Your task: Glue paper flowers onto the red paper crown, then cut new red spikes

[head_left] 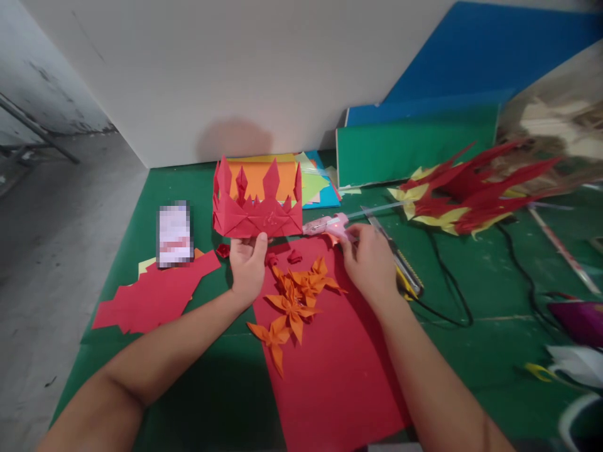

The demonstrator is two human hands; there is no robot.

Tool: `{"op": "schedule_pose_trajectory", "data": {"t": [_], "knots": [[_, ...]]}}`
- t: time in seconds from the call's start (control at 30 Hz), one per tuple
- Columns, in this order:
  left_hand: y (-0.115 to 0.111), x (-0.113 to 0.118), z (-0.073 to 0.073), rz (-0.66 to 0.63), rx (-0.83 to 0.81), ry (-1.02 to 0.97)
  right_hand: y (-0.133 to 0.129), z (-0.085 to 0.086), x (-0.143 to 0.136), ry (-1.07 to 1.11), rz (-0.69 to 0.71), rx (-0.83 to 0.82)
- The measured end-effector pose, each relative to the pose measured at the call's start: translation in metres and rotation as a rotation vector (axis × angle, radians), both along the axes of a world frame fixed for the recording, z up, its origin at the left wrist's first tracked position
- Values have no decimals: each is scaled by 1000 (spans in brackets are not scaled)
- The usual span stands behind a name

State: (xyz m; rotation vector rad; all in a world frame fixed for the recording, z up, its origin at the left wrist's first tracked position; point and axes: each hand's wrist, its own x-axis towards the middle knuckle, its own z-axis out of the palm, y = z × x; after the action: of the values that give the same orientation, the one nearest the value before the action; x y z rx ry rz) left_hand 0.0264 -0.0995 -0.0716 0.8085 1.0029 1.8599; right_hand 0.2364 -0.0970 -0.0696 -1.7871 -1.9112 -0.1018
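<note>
My left hand (248,267) is closed on the lower edge of a red folded-paper crown (257,216), thumb in front, and holds it upright. To the right, my right hand (372,260) has its fingers curled around the handle of a pink hot glue gun (330,224). The gun's nozzle points left, close to the crown's lower right corner, and a long clear glue stick (374,209) sticks out of its back. Between my forearms, several orange paper flowers (293,304) and small red paper pieces (295,256) lie on a red sheet (336,364).
A utility knife (406,267) lies beside my right hand, near a black cord (452,320). A red and yellow paper piece (471,194) stands at right. A phone (174,235) and red paper cutouts (151,298) are at left. Coloured sheets (320,182) lie behind the crown.
</note>
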Motion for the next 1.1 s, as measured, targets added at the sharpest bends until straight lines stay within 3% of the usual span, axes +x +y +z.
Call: {"op": "schedule_pose_trajectory", "data": {"t": [0.07,0.13,0.23,0.33,0.53,0.67,0.93,1.1], "knots": [[0,0,-1,-5,2,9,-2,6,-1,-46,77,51],[-1,0,-2,-3,-3,27,-5,15,0,-41,239,64],[-1,0,-4,-17,-5,51,-8,27,1,8,547,-68],[-2,-1,-5,-37,-8,64,-9,31,4,1,686,-190],[-4,0,1,-104,13,37,-5,27,4,-26,752,-256],[-5,1,4,-130,24,48,-3,26,4,-94,773,-202],[-9,0,-4,-162,24,185,-7,30,4,-99,428,339],[-7,3,-1,-153,76,189,-13,31,-1,-131,420,476]]}}
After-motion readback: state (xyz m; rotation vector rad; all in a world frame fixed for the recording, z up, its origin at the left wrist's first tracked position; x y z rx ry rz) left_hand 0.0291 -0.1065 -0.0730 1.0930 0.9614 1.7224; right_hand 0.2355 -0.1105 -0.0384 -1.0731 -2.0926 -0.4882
